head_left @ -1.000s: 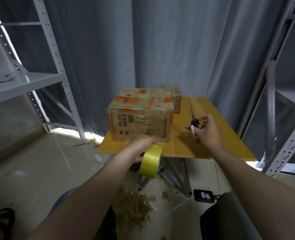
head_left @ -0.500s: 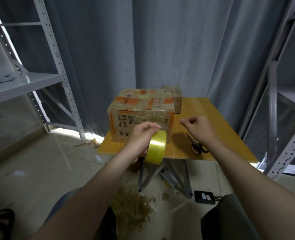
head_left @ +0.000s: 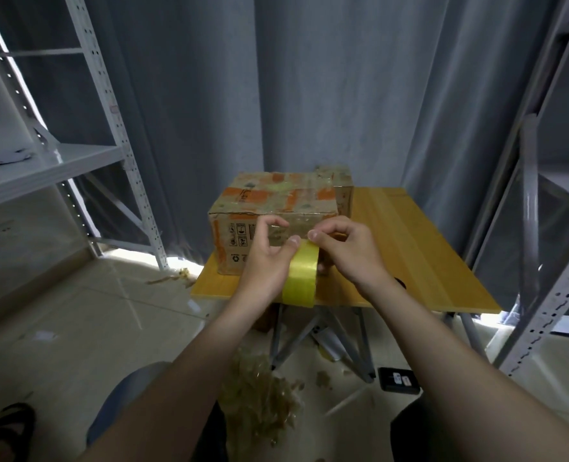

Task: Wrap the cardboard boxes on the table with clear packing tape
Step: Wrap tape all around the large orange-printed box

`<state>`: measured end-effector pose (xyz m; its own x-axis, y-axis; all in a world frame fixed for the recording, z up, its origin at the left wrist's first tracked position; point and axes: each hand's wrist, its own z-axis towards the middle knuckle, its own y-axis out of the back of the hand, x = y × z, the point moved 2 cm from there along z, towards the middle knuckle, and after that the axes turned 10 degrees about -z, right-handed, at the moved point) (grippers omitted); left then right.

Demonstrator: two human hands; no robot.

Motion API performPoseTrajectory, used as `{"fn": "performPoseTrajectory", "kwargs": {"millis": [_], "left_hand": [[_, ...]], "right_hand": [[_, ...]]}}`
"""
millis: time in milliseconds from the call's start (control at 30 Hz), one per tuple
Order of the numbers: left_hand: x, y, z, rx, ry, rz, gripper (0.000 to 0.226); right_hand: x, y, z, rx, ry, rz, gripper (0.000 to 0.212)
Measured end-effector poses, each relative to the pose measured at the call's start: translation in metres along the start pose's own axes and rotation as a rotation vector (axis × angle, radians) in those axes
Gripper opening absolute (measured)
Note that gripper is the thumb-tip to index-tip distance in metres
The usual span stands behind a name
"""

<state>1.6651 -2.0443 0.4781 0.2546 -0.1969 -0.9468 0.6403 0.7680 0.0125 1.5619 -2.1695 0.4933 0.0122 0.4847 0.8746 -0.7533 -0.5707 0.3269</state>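
Tape roll (head_left: 301, 278) gripped in my left hand (head_left: 266, 261), right hand (head_left: 346, 248) pinching its top edge, box (head_left: 273, 201) on the counter (head_left: 426, 261) just behind. Bad peel, and the end could shred.

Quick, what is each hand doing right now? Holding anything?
Left hand: grips the yellow tape roll, thumb on its top.
Right hand: fingers curled, pinching at the top edge of the same roll.
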Motion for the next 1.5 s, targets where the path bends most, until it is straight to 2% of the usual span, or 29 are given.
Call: {"fn": "performPoseTrajectory", "kwargs": {"millis": [67, 267, 500, 567, 600, 667, 700, 767, 833, 900, 1000, 1067, 1200, 1300, 1367, 1433, 1500], "left_hand": [[-0.002, -0.005, 0.0, 0.028, 0.001, -0.008, 0.012], [-0.005, -0.017, 0.0, 0.059, 0.013, -0.053, 0.01], [-0.011, -0.045, 0.006, 0.121, 0.032, -0.034, 0.009], [-0.015, -0.059, 0.01, 0.122, 0.025, -0.08, 0.01], [-0.018, -0.067, 0.013, 0.126, 0.013, -0.094, 0.011], [-0.021, -0.087, 0.02, 0.129, -0.017, -0.133, 0.015], [-0.021, -0.098, 0.025, 0.121, -0.031, -0.166, 0.019], [-0.021, -0.123, 0.037, 0.117, -0.038, -0.179, 0.033], [-0.02, -0.146, 0.052, 0.166, -0.017, -0.093, 0.038], [-0.019, -0.161, 0.067, 0.255, 0.004, 0.033, 0.033], [-0.019, -0.159, 0.09, 0.336, -0.054, 0.307, 0.024], [-0.023, -0.144, 0.103, 0.327, -0.094, 0.353, 0.019], [-0.032, -0.096, 0.123, 0.208, -0.169, 0.394, 0.017], [-0.035, -0.054, 0.142, 0.062, -0.214, 0.576, 0.02], [-0.032, -0.022, 0.158, -0.05, -0.096, 0.787, 0.025], [-0.025, 0.013, 0.17, -0.114, 0.195, 0.956, 0.044], [-0.018, 0.039, 0.169, -0.08, 0.446, 0.938, 0.084]], "right_hand": [[-0.004, 0.003, 0.003, -0.008, 0.066, -0.029, 0.021], [-0.011, 0.013, 0.001, -0.092, 0.184, -0.023, 0.017], [-0.01, 0.033, 0.0, -0.197, 0.241, -0.218, 0.007], [-0.008, 0.047, 0.001, -0.27, 0.169, -0.323, 0.005], [-0.008, 0.054, 0.001, -0.3, 0.115, -0.392, 0.01], [-0.008, 0.066, 0.003, -0.317, 0.014, -0.466, 0.042], [-0.008, 0.074, 0.005, -0.332, -0.036, -0.443, 0.054], [-0.014, 0.087, 0.017, -0.401, -0.16, -0.279, 0.065], [-0.023, 0.101, 0.032, -0.486, -0.283, -0.071, 0.066], [-0.037, 0.113, 0.048, -0.534, -0.311, -0.051, 0.062], [-0.064, 0.121, 0.068, -0.482, -0.276, -0.243, 0.053], [-0.083, 0.12, 0.075, -0.389, -0.3, -0.439, 0.052], [-0.125, 0.105, 0.072, -0.122, -0.379, -0.795, 0.048], [-0.126, 0.087, 0.071, -0.113, -0.358, -1.019, 0.045], [-0.106, 0.073, 0.08, -0.181, -0.273, -1.029, 0.047], [-0.076, 0.054, 0.093, -0.141, -0.208, -0.701, 0.047], [-0.049, 0.032, 0.104, -0.035, -0.245, -0.331, 0.048]]}}
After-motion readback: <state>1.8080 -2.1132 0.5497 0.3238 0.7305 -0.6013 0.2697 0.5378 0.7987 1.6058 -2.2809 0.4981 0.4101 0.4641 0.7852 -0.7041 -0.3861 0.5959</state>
